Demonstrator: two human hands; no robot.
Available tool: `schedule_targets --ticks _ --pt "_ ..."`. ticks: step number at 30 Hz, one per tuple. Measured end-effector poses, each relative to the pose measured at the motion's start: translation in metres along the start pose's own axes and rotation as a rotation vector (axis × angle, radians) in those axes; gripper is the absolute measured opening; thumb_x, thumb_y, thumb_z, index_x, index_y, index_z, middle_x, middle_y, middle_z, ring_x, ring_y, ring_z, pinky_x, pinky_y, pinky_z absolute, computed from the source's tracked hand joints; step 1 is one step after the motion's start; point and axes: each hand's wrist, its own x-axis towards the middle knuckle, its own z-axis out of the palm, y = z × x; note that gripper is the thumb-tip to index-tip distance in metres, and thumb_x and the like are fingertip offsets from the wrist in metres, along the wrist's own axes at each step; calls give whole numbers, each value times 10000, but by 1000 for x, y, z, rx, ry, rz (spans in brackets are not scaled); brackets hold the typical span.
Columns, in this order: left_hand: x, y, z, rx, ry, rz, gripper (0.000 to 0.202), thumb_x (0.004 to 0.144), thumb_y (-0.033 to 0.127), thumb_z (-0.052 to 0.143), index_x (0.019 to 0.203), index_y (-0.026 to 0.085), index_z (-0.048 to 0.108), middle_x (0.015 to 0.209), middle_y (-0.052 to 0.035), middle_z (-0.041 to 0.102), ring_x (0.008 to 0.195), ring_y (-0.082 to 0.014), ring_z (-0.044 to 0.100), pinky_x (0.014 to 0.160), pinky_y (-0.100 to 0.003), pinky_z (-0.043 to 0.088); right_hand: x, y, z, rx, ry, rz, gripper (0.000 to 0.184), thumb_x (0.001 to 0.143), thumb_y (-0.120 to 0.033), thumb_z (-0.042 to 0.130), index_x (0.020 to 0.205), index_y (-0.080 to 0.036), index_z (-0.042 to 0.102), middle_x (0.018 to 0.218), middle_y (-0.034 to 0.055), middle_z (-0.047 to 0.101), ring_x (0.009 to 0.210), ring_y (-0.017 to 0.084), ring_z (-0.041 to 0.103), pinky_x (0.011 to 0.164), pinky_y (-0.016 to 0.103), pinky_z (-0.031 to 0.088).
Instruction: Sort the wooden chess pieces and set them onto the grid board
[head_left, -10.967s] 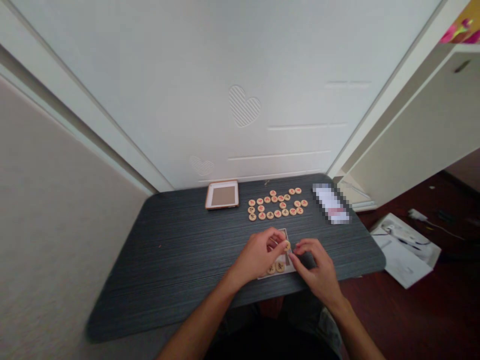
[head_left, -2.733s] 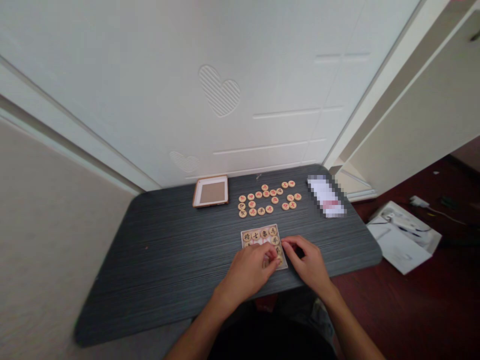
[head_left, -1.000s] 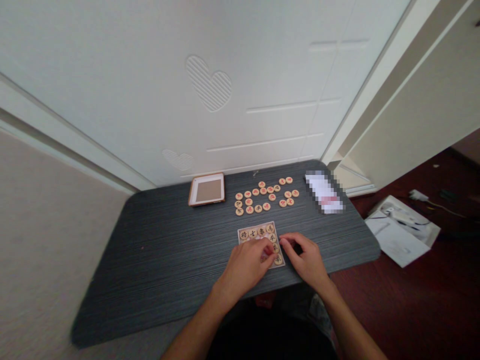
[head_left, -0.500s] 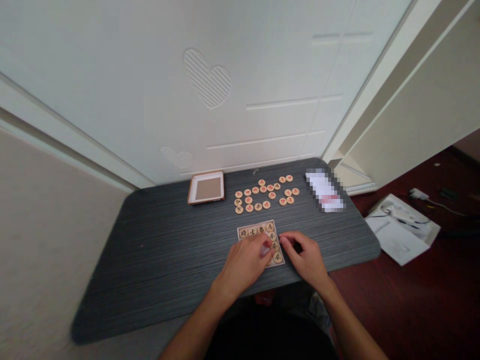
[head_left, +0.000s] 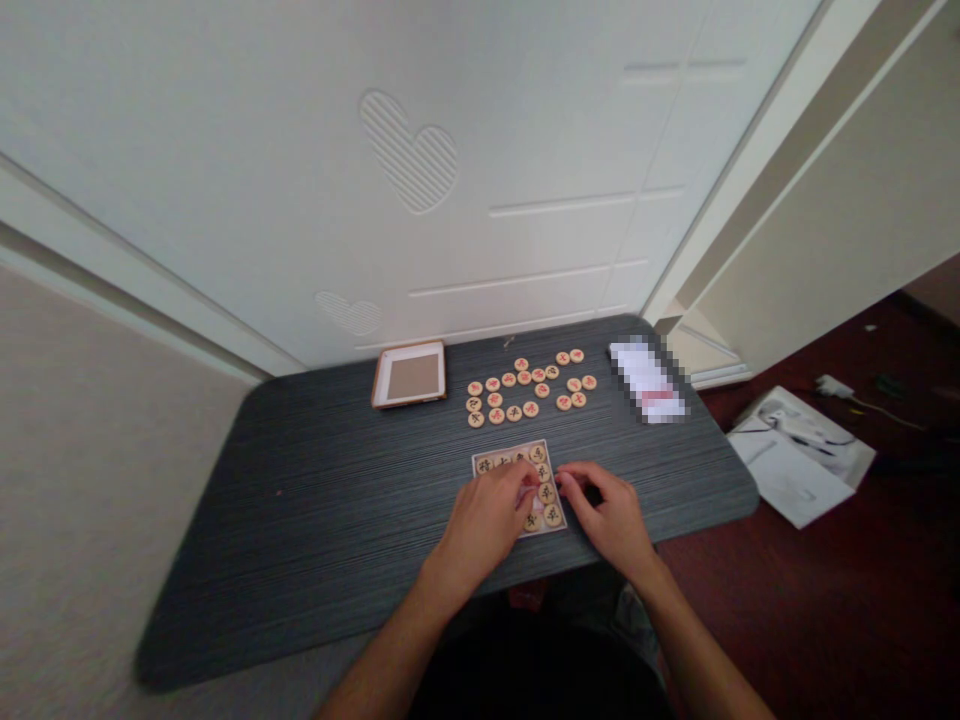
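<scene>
A small square tray (head_left: 480, 461) lies near the front of the dark table (head_left: 322, 500), holding several round wooden chess pieces with black characters (head_left: 553, 515). My left hand (head_left: 487, 520) rests over the tray's left half, fingers curled onto the pieces in the middle; what its fingertips hold is hidden. My right hand (head_left: 607, 510) lies beside the tray's right edge, fingers bent and touching the rim. Farther back, several loose wooden pieces with red characters (head_left: 525, 388) are spread on the table.
An empty tray lid with a brown inside (head_left: 409, 375) lies at the back left of the pieces. A blurred white card or packet (head_left: 646, 382) sits at the back right. A white door stands behind the table. Papers (head_left: 795, 460) lie on the dark red floor, right.
My left hand has crept a little farther over the tray, covering more of the top row. My right hand has stayed at the tray's right edge. The view drifted slightly.
</scene>
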Motion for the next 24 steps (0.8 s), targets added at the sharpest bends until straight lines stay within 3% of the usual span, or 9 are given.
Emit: schedule_targets --ticks 24 --pt "-4 -5 2 -22 9 58 203 909 209 622 1099 280 623 1141 2 702 1047 -209 655 910 -308 473 1 0 0 -10 3 6 180 960 -321 580 1033 -245 726 921 29 775 816 198 727 771 295 564"
